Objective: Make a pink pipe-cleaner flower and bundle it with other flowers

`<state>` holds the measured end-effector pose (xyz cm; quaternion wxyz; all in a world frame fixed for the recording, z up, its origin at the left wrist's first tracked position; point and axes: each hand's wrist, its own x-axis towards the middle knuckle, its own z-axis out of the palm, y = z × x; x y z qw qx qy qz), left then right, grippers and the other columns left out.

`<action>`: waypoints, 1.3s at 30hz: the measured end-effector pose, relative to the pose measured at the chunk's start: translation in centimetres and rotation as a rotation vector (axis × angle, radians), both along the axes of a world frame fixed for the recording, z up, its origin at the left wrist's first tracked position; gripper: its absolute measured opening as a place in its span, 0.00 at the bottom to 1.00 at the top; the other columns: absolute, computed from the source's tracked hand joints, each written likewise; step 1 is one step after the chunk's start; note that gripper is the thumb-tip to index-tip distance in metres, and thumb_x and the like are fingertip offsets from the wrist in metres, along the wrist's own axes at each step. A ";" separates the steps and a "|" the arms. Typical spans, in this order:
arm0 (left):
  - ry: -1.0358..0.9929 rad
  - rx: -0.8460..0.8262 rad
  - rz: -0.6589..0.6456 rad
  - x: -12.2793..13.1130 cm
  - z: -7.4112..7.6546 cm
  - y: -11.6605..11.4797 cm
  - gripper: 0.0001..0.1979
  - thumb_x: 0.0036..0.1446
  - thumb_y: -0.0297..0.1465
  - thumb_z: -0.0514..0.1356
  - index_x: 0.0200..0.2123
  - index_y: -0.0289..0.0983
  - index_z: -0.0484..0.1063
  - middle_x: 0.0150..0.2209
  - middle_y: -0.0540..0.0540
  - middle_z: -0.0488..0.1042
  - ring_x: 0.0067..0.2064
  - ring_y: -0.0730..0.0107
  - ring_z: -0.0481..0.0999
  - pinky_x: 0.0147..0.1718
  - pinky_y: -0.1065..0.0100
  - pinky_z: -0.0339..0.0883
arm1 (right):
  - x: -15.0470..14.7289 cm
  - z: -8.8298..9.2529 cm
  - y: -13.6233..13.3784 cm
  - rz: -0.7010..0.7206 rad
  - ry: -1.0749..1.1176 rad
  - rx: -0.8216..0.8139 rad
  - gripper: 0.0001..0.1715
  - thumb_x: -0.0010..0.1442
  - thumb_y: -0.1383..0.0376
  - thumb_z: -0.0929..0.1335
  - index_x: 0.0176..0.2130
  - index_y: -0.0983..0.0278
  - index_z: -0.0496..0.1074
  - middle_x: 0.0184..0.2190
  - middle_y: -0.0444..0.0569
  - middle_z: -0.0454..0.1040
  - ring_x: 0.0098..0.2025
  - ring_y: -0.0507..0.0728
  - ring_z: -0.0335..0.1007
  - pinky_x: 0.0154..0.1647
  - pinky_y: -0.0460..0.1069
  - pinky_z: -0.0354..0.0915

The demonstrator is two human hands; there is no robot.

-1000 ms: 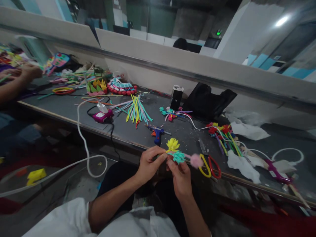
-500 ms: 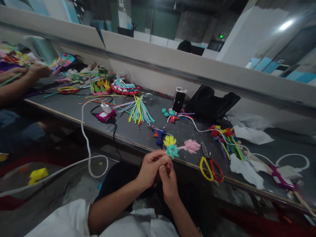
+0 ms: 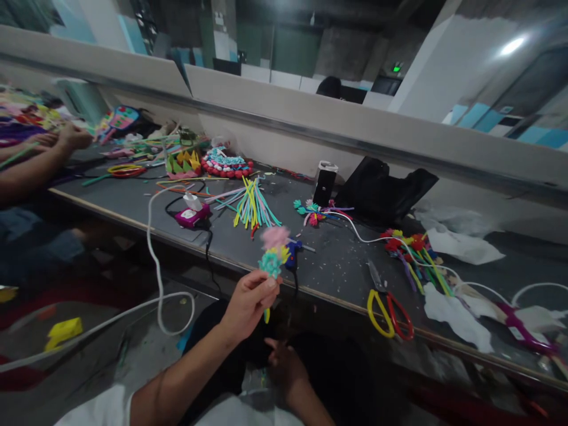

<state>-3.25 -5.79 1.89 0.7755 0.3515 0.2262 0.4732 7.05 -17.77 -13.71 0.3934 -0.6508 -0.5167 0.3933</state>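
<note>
My left hand (image 3: 251, 302) is closed on the stems of a small bunch of fuzzy flowers (image 3: 270, 262), one teal, one yellow and one pink; the pink one is blurred. A yellow stem end shows beneath the fingers. Lower down, over my lap, my right hand (image 3: 284, 364) is apart from the flowers, with a finger or two stretched out and nothing visible in it. Just behind the flowers a blue glue gun (image 3: 291, 253) lies on the dark table (image 3: 337, 260). Yellow and teal pipe cleaners (image 3: 255, 204) fan out beyond it.
Scissors with yellow and red handles (image 3: 388, 310) overhang the front edge at right. More fuzzy flowers (image 3: 317, 212), a black bag (image 3: 384, 189) and white cables lie behind. Another person's hands (image 3: 66, 139) work at far left.
My right hand has let go of the flowers and dropped toward my lap. My left hand has moved left and slightly down with them, and the pink flower now stands above the others.
</note>
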 end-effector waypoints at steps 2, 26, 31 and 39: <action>0.036 -0.020 -0.034 -1.2 -1.3 0.2 0.09 0.51 0.33 0.67 0.28 0.33 0.74 0.18 0.56 0.58 0.18 0.85 0.51 0.18 0.77 0.42 | 0.7 0.6 0.1 0.043 -0.050 0.016 0.24 0.50 0.65 0.69 0.49 0.59 0.75 0.37 0.50 0.77 0.40 0.57 0.73 0.44 0.51 0.66; 0.115 -0.235 -0.239 -4.4 -9.9 2.3 0.21 0.37 0.42 0.73 0.25 0.32 0.73 0.19 0.53 0.64 0.17 0.85 0.52 0.19 0.75 0.41 | 2.1 14.4 24.2 0.321 -0.676 0.377 0.24 0.64 0.64 0.64 0.59 0.61 0.65 0.54 0.52 0.70 0.55 0.57 0.63 0.58 0.53 0.56; 0.078 -0.240 -0.135 -3.8 -9.4 3.0 0.17 0.42 0.38 0.72 0.25 0.32 0.72 0.19 0.53 0.65 0.16 0.87 0.52 0.18 0.76 0.44 | 0.3 13.1 27.1 0.397 -0.865 0.315 0.26 0.64 0.59 0.65 0.60 0.57 0.63 0.56 0.53 0.67 0.55 0.61 0.61 0.55 0.56 0.58; 0.045 -0.305 -0.054 -3.9 -9.1 3.9 0.17 0.41 0.36 0.72 0.28 0.32 0.71 0.21 0.53 0.64 0.16 0.87 0.53 0.14 0.78 0.43 | -0.5 11.5 26.6 0.458 -1.045 0.296 0.23 0.67 0.61 0.61 0.59 0.64 0.62 0.55 0.59 0.66 0.56 0.63 0.58 0.54 0.57 0.56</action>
